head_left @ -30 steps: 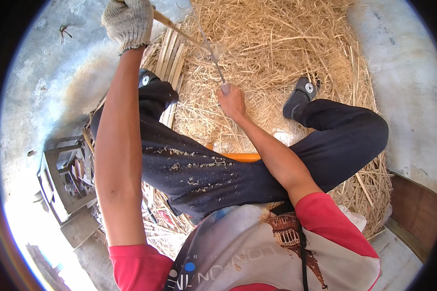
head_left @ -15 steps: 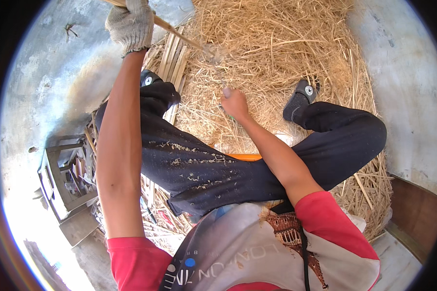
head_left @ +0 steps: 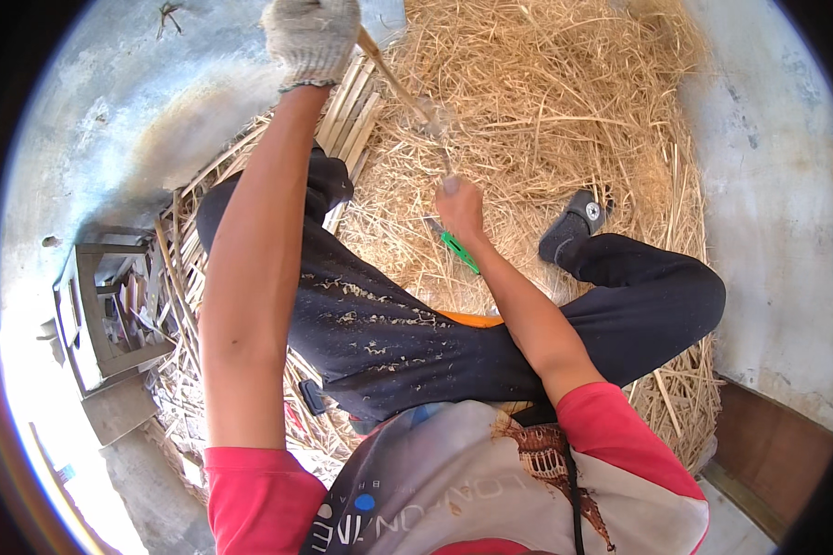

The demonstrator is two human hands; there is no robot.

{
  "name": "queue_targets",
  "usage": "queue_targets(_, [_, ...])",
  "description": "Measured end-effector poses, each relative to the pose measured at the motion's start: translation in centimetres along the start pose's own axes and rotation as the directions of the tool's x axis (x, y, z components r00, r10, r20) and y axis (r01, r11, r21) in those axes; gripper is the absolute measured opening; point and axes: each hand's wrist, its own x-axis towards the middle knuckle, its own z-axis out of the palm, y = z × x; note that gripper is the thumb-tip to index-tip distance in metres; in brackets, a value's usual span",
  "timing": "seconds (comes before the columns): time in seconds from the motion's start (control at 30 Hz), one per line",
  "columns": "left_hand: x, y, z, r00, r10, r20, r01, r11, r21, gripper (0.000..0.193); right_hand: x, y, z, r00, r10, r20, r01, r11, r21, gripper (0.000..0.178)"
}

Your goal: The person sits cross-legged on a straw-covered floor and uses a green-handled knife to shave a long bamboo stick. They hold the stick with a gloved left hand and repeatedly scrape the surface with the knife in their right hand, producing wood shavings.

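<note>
My left hand [head_left: 313, 42], in a grey knitted glove, is closed around a thin bamboo strip [head_left: 389, 76] near the top edge. The strip slopes down to the right, toward my right hand [head_left: 460, 208]. Bare and closed in a fist, that hand grips a narrow grey tool [head_left: 449, 171], which points up toward the strip's lower end. Motion blurs the spot where they meet, so contact is unclear. Just below my right wrist lies a green-handled cutter [head_left: 459, 252], partly covered by the forearm.
Straw-like shavings [head_left: 546, 83] cover the floor between my bent legs. Split bamboo strips [head_left: 350, 111] lie beyond my left knee. A wooden frame [head_left: 120, 305] stands at left. Pale walls [head_left: 759, 185] rise on both sides, and an orange bar [head_left: 472, 319] shows under my legs.
The whole view has shifted slightly. My gloved hand and the bamboo strip have moved right in the picture. More of the green cutter shows beside my right wrist, and both hands stay closed.
</note>
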Motion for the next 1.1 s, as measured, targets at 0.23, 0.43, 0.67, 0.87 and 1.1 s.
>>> queue_targets(0.23, [-0.2,1.3,-0.4,1.0,0.03,0.003,-0.03,0.987,0.16,0.054,1.8,4.6,-0.6,0.811,0.388,0.438,-0.526,0.811,0.255,0.016])
queue_targets(0.43, [-0.1,1.4,-0.6,0.996,0.013,-0.085,0.008,0.971,0.241,0.054,2.5,0.7,-4.0,0.766,0.33,0.552,-0.607,0.653,0.453,0.018])
queue_targets(0.67, [0.8,-0.8,-0.7,0.996,0.029,-0.08,-0.031,0.999,-0.024,0.048,1.5,1.3,1.1,0.999,0.013,-0.043,-0.01,0.997,0.083,0.018])
queue_targets(0.87, [0.9,0.0,-1.2,0.999,0.003,-0.046,-0.002,1.0,0.01,0.047,0.5,6.4,1.8,0.917,0.282,0.281,-0.319,0.943,0.093,0.028])
queue_targets(1.1, [1.5,-2.8,-3.4,0.994,-0.011,-0.109,0.0,0.994,-0.107,0.047,1.8,4.3,-1.8,0.763,0.362,0.535,-0.595,0.717,0.364,0.016])
